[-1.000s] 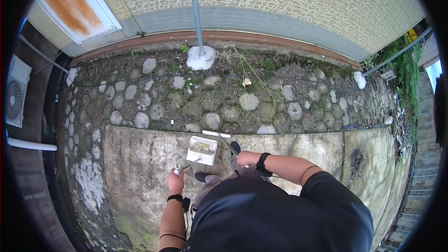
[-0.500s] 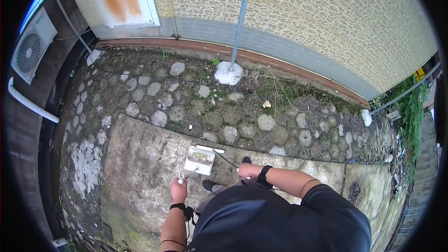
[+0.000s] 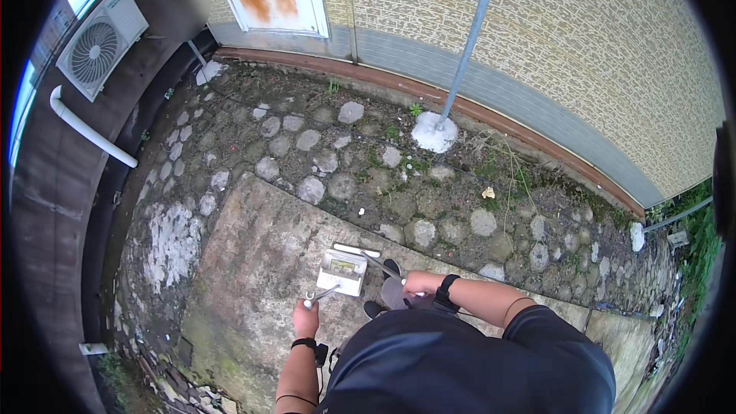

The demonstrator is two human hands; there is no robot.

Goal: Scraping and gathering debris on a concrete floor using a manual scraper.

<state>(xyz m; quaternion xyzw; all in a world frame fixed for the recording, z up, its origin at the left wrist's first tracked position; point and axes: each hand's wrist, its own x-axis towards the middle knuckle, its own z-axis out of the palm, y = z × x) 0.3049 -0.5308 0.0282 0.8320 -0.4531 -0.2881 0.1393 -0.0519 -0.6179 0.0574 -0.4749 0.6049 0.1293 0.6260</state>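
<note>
My left hand (image 3: 305, 320) is closed around the upper end of a long-handled white dustpan (image 3: 340, 282); a small white hook tops its handle. The pan is at or just above the concrete slab, left of my shoes, with something yellowish-green in it that I cannot make out. My right hand (image 3: 420, 284) grips the white end of a thin grey pole. That pole slants down left to a narrow white head (image 3: 356, 251) at the pan's far edge, looking like a broom; its underside is hidden. Both wrists wear black bands.
Beyond the concrete slab (image 3: 253, 238) lies mossy soil with hexagonal pavers (image 3: 483, 222). A metal post (image 3: 465, 54) stands in a white footing before the patterned wall (image 3: 583, 54). At left are an air-conditioner unit (image 3: 100, 42), a white pipe (image 3: 92, 130) and rubble (image 3: 184, 395).
The view has swung left, bringing more of the air-conditioner side into sight. Dustpan and broom are nearer the slab's left corner. Both hands keep their grips.
</note>
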